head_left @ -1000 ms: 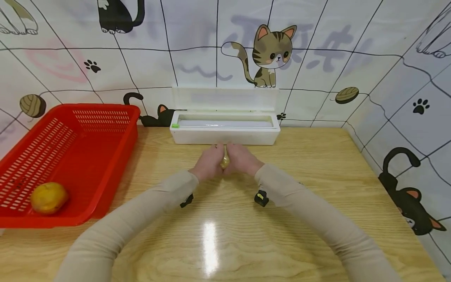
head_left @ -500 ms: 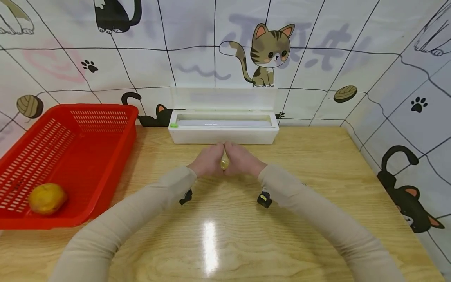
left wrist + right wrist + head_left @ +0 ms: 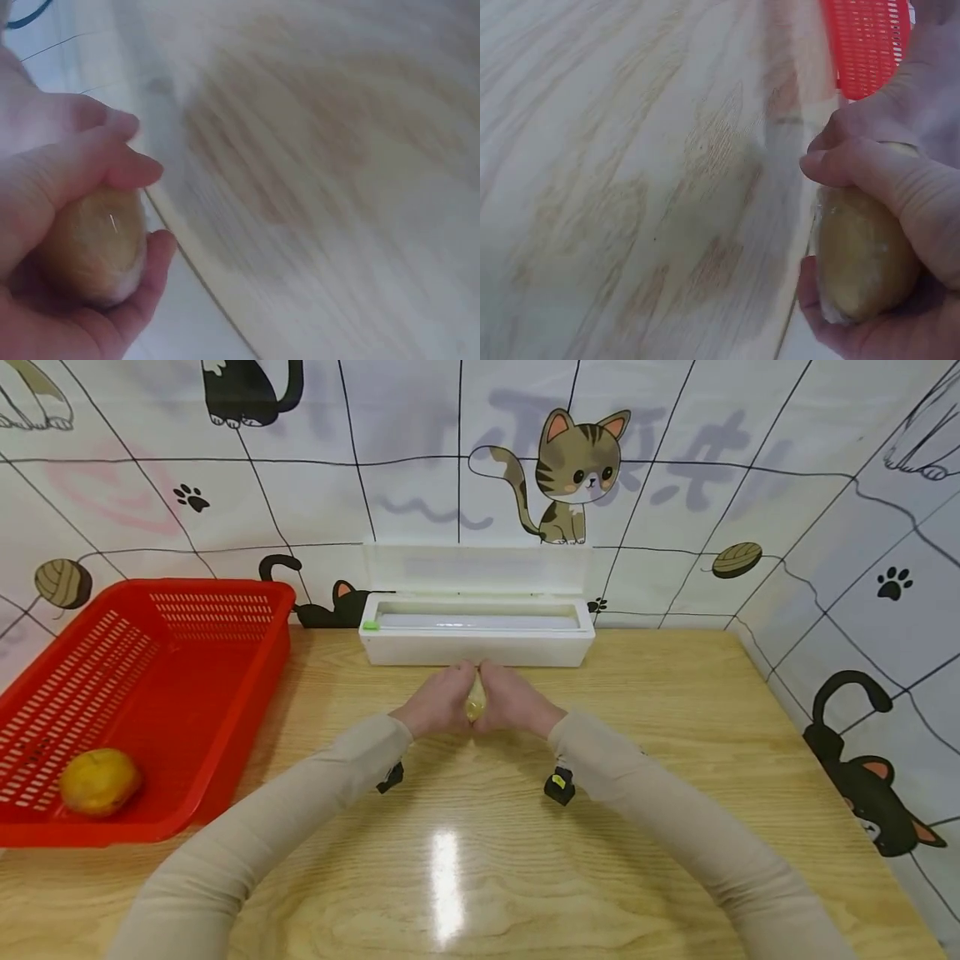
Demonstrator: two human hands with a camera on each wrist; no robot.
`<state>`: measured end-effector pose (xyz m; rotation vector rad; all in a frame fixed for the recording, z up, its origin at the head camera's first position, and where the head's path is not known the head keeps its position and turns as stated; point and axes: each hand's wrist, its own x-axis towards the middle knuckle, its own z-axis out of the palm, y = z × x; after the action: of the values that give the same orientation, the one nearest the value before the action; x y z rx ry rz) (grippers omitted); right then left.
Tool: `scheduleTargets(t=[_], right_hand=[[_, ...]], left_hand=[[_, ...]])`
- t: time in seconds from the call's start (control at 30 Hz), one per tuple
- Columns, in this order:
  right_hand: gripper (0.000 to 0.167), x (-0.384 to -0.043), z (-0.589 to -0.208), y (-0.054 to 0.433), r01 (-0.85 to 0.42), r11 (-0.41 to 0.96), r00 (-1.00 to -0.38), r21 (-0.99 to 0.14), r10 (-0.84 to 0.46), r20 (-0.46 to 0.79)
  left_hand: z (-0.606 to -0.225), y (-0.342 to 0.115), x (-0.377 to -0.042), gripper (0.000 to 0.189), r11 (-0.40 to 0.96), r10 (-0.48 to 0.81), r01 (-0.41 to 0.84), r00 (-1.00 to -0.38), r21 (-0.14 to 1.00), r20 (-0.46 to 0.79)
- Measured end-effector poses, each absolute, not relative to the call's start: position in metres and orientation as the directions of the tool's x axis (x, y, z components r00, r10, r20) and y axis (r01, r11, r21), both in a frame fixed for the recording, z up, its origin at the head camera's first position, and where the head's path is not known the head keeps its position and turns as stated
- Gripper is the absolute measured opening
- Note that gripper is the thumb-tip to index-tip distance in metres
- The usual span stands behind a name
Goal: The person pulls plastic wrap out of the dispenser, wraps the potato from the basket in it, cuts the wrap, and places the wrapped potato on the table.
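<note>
Both hands cup one yellow fruit (image 3: 476, 703) wrapped in clear film, close in front of the long white box. My left hand (image 3: 441, 700) grips it from the left, fingers and thumb curled round it. From the other side my right hand (image 3: 514, 700) holds it the same way. In the left wrist view, the shiny film shows on the wrapped fruit (image 3: 97, 244) between thumb and fingers. The right wrist view has the fruit (image 3: 864, 255) with loose film along its edge. In the head view the hands hide most of it.
The white box (image 3: 476, 652) stands against the wall, lid (image 3: 476, 568) raised, with a pale roll (image 3: 480, 622) inside and a green tab (image 3: 371, 626) at its left. A red basket (image 3: 202, 752) at left holds another yellow fruit (image 3: 101, 782). Patterned walls border the wooden table (image 3: 600, 893).
The hands stay around the wrapped fruit and shift only slightly. A little more of the fruit shows between them now. The box and basket have stayed put.
</note>
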<state>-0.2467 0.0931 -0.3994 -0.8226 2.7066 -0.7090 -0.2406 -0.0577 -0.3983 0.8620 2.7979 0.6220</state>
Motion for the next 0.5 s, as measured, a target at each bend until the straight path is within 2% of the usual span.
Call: scheduleTargets(t=[0.13, 0.2, 0.33, 0.43, 0.5], right_hand=[[0.091, -0.238, -0.398, 0.101, -0.518, 0.739, -0.806, -0.43, -0.591, -0.045], [0.095, -0.234, -0.394, 0.105, -0.539, 0.751, -0.8, -0.382, -0.598, -0.048], [0.09, -0.228, -0.384, 0.117, -0.531, 0.756, -0.807, -0.384, -0.589, -0.044], [0.083, -0.227, -0.379, 0.13, -0.503, 0.753, -0.821, -0.424, -0.57, -0.038], [0.079, -0.229, -0.378, 0.14, -0.477, 0.759, -0.834, -0.444, -0.55, -0.045]], left_hand=[[-0.396, -0.054, -0.242, 0.077, 0.745, 0.592, 0.509, -0.802, 0.431, -0.076], [-0.394, -0.051, -0.243, 0.081, 0.751, 0.596, 0.497, -0.794, 0.434, -0.121], [-0.392, -0.047, -0.246, 0.096, 0.741, 0.607, 0.475, -0.776, 0.475, -0.171], [-0.39, -0.047, -0.25, 0.119, 0.675, 0.657, 0.466, -0.733, 0.573, -0.178], [-0.386, -0.049, -0.252, 0.127, 0.641, 0.686, 0.445, -0.697, 0.626, -0.207]])
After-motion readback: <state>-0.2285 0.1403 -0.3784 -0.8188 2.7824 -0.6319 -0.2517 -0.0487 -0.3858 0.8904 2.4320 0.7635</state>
